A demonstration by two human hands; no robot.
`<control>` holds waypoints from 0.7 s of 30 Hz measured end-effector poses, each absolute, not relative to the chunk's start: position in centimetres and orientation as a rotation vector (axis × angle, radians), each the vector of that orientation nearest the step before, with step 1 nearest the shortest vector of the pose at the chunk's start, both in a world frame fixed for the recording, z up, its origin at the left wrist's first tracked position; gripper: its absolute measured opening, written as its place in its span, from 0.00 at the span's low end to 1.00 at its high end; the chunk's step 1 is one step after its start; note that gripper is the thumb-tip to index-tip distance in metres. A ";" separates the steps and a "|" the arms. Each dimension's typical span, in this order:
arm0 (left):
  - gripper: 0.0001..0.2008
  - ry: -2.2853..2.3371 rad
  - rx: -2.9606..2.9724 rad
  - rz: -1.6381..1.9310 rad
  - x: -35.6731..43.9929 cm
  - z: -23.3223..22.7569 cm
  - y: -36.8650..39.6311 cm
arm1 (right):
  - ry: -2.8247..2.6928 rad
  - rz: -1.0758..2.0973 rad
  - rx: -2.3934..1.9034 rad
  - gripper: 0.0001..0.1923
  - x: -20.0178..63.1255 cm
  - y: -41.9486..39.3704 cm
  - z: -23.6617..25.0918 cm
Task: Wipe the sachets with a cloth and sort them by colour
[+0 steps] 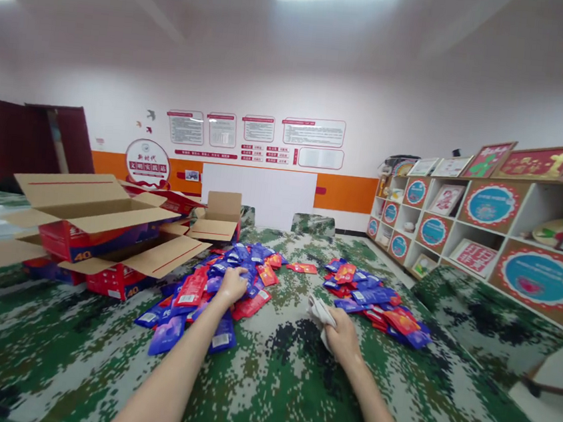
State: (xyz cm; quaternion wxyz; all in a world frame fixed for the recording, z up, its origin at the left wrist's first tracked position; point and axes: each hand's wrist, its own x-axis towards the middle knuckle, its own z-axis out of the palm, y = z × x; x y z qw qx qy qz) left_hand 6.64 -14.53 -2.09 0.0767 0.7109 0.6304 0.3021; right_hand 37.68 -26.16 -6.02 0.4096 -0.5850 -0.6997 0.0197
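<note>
Both forearms reach out from the bottom edge over the counter (268,384), which is draped in a green pixel-camouflage cloth and takes up most of the view. On it, from largest to smallest: open cardboard boxes (89,218) with red and blue printing stand at the far left, a big pile (223,285) of blue and red sachets lies just beside them, a smaller pile (377,305) lies well apart to the right, and a few stray red sachets (303,268) lie between the two. The left hand (231,285) rests on top of the big pile, its fingers curled down onto the sachets; whether they pinch one I cannot tell at this distance. The right hand (343,338) lies near the smaller pile with its fingers closed around a crumpled white rag (320,312). This looks like the picking-up step, sachets going from one heap to the other; lifting a single sachet from the loose heap would call for a light pinch at its edge. Beyond, cubby shelves (486,226) with framed pictures line the right wall, notice boards (259,135) hang above an orange stripe, and a dark door (32,138) stands at left.
</note>
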 end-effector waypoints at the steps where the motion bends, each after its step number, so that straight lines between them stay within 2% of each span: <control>1: 0.18 1.926 2.130 0.879 5.7 -1.9 -13.8 | -1.764 0.052 -1.477 0.25 37.6 -26.1 -5.9; 7: 0.18 2.126 2.127 0.705 2.6 -2.8 -13.4 | -1.765 0.067 -1.494 0.23 37.4 -26.3 -5.6; 13: 0.17 2.202 2.203 0.696 2.6 -2.7 -15.9 | -1.803 0.091 -1.459 0.23 36.6 -26.5 -5.8; 17: 0.22 1.978 2.514 0.743 6.5 -1.5 -15.5 | -1.862 0.124 -1.466 0.19 36.5 -25.9 -5.0; 21: 0.28 1.588 2.644 0.763 14.0 -1.7 -12.2 | -1.891 0.170 -1.415 0.17 37.3 -24.4 -3.9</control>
